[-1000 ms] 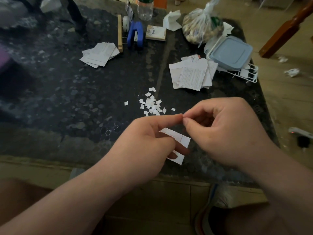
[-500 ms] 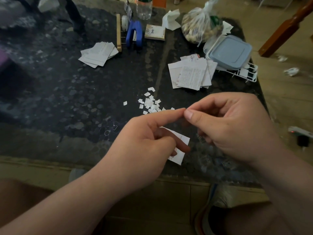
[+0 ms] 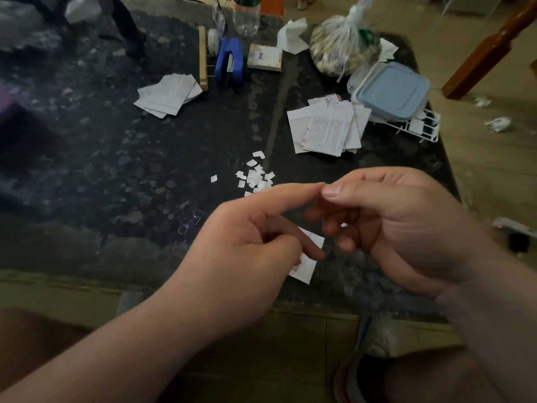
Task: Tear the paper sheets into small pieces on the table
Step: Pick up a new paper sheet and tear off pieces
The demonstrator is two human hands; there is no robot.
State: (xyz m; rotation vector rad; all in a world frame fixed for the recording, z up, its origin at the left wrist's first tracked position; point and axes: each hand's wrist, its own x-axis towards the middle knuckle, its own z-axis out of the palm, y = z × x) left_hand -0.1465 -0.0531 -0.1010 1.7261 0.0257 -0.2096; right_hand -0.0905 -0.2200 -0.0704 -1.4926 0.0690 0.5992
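A strip of paper (image 3: 308, 267) is held in the curled fingers (image 3: 309, 247) of the left hand (image 3: 247, 251), above the dark table (image 3: 116, 170). The left pointer finger (image 3: 284, 197) is stretched out, and its tip is touched by the thumb (image 3: 344, 194) of the right hand (image 3: 406, 225). The other right fingers are curled in; whether a bit of paper is held there cannot be told. A little heap of torn pieces (image 3: 257, 177) is seen just past the fingertips. A stack of sheets (image 3: 325, 132) is laid farther beyond the right fingers, and another stack (image 3: 168, 94) far beyond the left fingers.
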